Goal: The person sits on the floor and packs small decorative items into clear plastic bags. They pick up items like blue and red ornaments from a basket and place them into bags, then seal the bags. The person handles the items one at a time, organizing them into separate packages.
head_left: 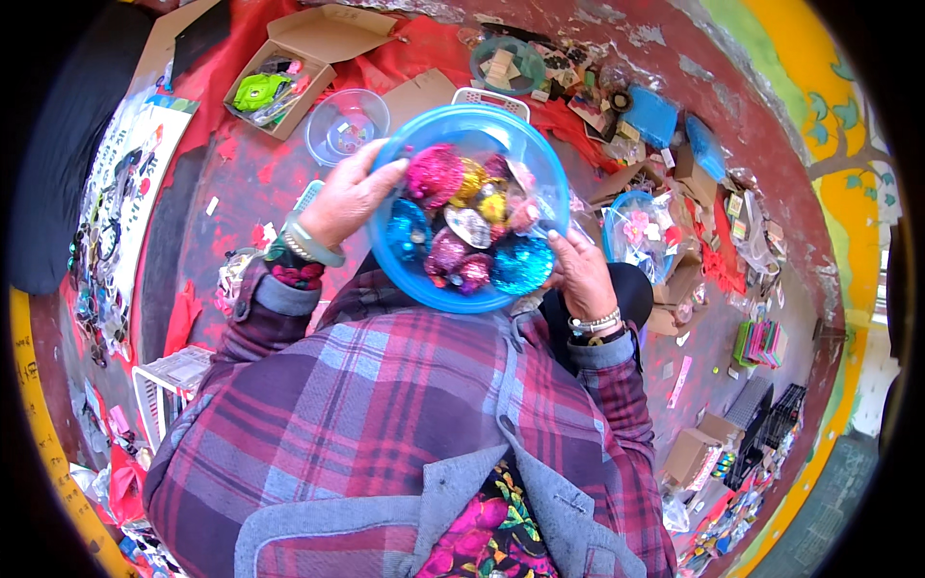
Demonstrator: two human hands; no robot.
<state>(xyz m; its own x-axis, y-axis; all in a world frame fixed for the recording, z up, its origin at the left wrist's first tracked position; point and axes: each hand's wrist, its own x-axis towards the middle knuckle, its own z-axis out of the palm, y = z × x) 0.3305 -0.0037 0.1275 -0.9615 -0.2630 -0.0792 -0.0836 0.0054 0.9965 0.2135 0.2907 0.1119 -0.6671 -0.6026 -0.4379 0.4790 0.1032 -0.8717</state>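
A round blue plastic basin is held up in front of my body. My left hand grips its left rim, thumb over the edge. On the opposite side, my right hand holds the lower right rim, its fingers partly behind the wall. Inside lie several shiny sequined pieces: a magenta ball, a turquoise one, another blue one and a gold one. A silver-white piece rests near the middle. The undersides of these pieces are hidden.
Beyond the basin stand a clear tub, a cardboard box with a green item, and a green bowl. At right are another blue basin and cartons. A white plastic crate sits at left.
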